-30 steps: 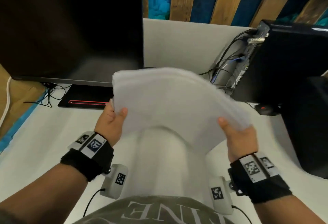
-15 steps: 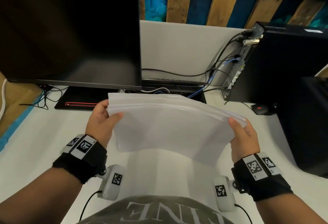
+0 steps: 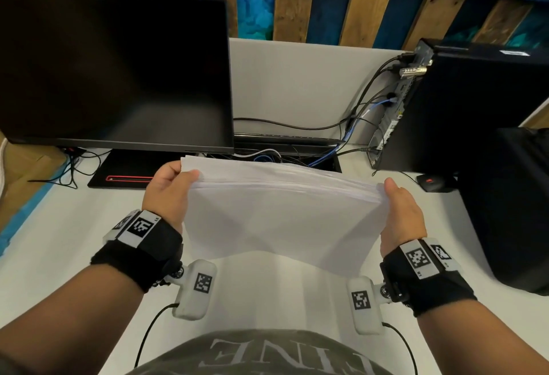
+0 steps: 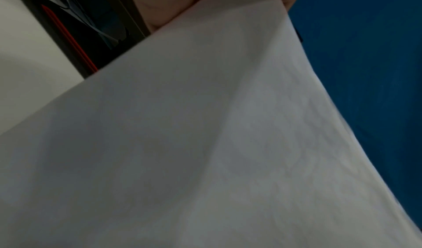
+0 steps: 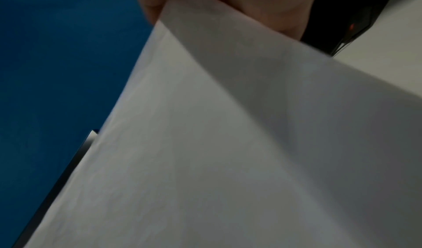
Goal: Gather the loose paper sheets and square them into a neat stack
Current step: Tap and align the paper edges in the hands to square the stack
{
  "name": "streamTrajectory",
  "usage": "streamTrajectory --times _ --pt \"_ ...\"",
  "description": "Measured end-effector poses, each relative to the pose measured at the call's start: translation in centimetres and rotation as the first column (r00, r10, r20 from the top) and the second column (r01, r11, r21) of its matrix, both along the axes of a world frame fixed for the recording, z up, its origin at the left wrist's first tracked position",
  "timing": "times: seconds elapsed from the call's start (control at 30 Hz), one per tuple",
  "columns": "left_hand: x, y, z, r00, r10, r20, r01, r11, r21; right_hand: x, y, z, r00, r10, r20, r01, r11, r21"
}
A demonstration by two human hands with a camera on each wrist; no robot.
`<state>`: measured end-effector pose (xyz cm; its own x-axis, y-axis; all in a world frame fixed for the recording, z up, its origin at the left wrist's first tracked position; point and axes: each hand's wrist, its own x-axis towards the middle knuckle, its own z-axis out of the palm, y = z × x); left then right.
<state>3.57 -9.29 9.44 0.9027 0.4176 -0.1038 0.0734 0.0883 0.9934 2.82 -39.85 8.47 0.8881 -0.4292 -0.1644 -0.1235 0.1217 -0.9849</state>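
Note:
A stack of white paper sheets (image 3: 276, 211) stands nearly on edge over the white desk (image 3: 74, 226), its top edges fanned slightly apart. My left hand (image 3: 169, 190) grips the stack's left side, thumb on the near face. My right hand (image 3: 399, 211) grips the right side the same way. The lower edge of the sheets hangs close to the desk; contact cannot be told. In both wrist views the paper (image 4: 205, 143) (image 5: 228, 152) fills most of the picture, with only a bit of the left palm (image 4: 160, 8) and of the right palm (image 5: 262, 8) showing at the top.
A black monitor (image 3: 113, 68) stands at the back left, its base (image 3: 124, 172) just behind my left hand. A black computer tower (image 3: 475, 107) stands at the right with cables (image 3: 356, 125) running along the back. A small black device with a red light (image 3: 430, 181) lies near my right hand.
The sheets have swung from a raised, flat-facing tilt down to nearly upright and lower over the desk. Both hands came down with them.

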Motion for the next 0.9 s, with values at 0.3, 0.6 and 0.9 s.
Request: streamTrajectory --times 0.3,0.6,0.9 --pt "-1.2 -0.6 -1.0 0.994 -0.080 -0.078 0.091 0.985 0.145 -2.2 0.8 -1.2 0.996 0.086 0.008 -0.086 0.996 -0.007" --pt "-1.3 -1.0 1.1 0.999 -0.026 0.040 0.022 0.996 0.089 -2.9 0.4 -1.3 0.982 0.140 0.123 -0.151 0.985 0.088" --pt "0.4 -1.0 1.0 0.997 0.052 0.058 -0.053 0.998 0.016 -1.6 0.8 0.8 1.000 -0.014 0.011 0.013 0.997 0.076"
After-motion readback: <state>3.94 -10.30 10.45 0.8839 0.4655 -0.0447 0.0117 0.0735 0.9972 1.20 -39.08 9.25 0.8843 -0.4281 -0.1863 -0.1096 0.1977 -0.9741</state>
